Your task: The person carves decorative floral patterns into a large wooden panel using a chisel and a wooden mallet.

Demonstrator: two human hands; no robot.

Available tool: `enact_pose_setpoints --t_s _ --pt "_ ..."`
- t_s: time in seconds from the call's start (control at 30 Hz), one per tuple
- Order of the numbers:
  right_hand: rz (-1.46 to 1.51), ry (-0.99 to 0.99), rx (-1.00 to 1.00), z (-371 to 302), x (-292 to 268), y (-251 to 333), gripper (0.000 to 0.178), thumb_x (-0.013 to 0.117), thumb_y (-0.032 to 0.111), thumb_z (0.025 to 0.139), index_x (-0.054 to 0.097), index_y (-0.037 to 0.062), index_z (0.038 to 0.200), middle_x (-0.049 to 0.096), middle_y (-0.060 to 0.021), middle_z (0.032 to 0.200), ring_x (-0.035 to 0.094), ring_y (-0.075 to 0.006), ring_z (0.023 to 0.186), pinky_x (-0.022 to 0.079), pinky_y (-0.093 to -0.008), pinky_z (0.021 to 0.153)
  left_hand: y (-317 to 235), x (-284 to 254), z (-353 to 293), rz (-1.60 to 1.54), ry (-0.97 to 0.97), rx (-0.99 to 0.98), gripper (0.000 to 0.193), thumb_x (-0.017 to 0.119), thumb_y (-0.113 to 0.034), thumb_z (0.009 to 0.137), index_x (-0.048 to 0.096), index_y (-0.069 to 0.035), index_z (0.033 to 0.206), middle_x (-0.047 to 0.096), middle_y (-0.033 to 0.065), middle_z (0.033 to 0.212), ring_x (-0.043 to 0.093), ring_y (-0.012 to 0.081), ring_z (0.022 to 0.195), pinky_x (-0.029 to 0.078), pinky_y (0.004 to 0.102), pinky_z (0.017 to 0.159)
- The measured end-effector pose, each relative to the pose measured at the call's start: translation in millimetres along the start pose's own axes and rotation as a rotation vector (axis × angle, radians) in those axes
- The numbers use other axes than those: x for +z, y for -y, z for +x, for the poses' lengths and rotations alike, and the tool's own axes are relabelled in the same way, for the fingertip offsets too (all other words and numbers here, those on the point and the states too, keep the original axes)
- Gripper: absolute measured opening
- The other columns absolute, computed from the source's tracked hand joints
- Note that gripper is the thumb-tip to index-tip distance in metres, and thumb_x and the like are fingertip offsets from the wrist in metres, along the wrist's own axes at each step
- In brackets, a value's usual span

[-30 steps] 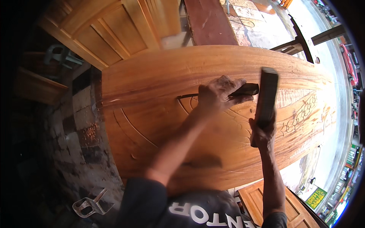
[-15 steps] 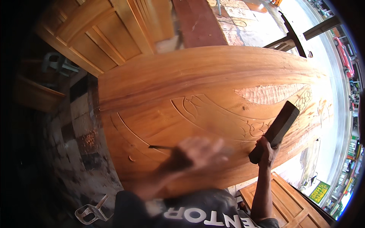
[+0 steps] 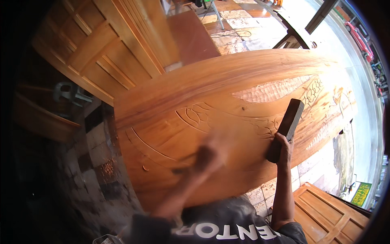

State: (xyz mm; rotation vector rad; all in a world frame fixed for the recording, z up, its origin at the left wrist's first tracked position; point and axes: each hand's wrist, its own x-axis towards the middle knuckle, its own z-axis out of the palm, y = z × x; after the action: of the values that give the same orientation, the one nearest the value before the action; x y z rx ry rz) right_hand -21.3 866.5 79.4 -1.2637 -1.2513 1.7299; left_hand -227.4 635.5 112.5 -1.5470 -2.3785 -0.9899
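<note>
Dark wooden mallet point(image 3: 286, 128) in right hand point(image 3: 283, 145)

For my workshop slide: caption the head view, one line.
Right hand grips a dark wooden mallet over a carved wood panel; blurred left hand holds a chisel.

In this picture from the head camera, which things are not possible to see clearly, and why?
- Left hand, head view: smeared by motion blur; its grip and the thin tool at it cannot be made out.
- Right hand: the fingers wrap a dark wooden block, hiding the block's lower end.
- Carved wooden panel: its near edge is covered by the person's shirt and arms.
- Left side of the view: too dark to read.
</note>
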Motion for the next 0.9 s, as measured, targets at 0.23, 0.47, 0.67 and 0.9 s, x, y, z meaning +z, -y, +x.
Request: enact_pose_setpoints --t_s 0.23,0.47,0.67,0.9 --pt "0.042 -0.163 -0.05 -43.5 -49.6 -0.1 0.042 0.081 0.021 0.09 0.055 0.004 0.119 0.066 -0.0072 0.078 0.069 -0.0187 0.064 0.059 -0.0321 0.058 -65.4 151.8 63.9 -0.022 0.053 0.413 0.05 0.078 -0.018 0.09 0.071 -0.018 0.14 0.067 0.0092 0.105 0.068 0.0281 0.101 0.057 0.044 0.09" --pt "-0.068 -0.123 -0.016 -133.9 -142.6 -8.3 0.075 0.087 0.018 0.084 0.048 0.0071 0.147 0.069 -0.0085 0.1 0.07 -0.0188 0.076 0.061 -0.0331 0.07 -99.8 145.0 61.9 -0.052 -0.003 0.393 0.047 0.08 -0.028 0.094 0.071 -0.02 0.14 0.067 0.0149 0.134 0.062 0.0341 0.132 0.049 0.0532 0.115" --pt "0.008 -0.062 0.066 -198.2 -173.0 -36.5 0.077 0.086 0.013 0.087 0.044 0.0088 0.152 0.068 -0.0086 0.099 0.071 -0.0203 0.075 0.062 -0.035 0.067 -49.5 40.0 -54.9 0.005 0.022 0.057 0.052 0.075 -0.035 0.1 0.065 -0.015 0.146 0.063 0.0143 0.145 0.059 0.0374 0.137 0.046 0.0542 0.118" --pt "0.104 -0.011 0.11 -199.9 -185.4 -32.2 0.086 0.088 0.012 0.083 0.04 0.0081 0.154 0.067 -0.0094 0.105 0.072 -0.0203 0.083 0.062 -0.0357 0.072 -29.9 1.1 -131.1 0.237 0.054 -0.126 0.057 0.078 -0.032 0.096 0.06 -0.01 0.146 0.065 0.014 0.141 0.06 0.039 0.132 0.047 0.0523 0.115"
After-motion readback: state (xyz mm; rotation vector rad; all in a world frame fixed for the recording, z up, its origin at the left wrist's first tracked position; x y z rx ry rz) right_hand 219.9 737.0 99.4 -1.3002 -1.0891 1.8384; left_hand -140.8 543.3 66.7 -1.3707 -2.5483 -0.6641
